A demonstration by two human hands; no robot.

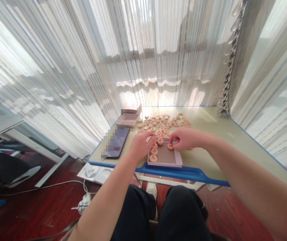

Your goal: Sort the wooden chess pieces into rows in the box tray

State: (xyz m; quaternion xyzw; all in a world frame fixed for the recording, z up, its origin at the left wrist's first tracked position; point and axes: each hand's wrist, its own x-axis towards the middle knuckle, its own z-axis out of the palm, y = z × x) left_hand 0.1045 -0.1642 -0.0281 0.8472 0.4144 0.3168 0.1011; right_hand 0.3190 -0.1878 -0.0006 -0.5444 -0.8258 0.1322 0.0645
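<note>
A shallow grey box tray (177,160) lies at the near edge of the table, with several round wooden chess discs lined up along its left side. My left hand (140,145) curls over the tray's top left corner, its fingers closed on a disc that I can barely see. My right hand (184,138) pinches a red-marked disc (170,146) at the tray's upper middle. Beyond the tray, many more discs (164,122) are scattered on the tabletop.
The pale table (218,134) has a blue rim. A dark phone (116,142) lies at its left edge, and a second tray (127,120) and a folded board (130,107) sit behind it. Sheer curtains surround the table. Cables and a white box lie on the red floor.
</note>
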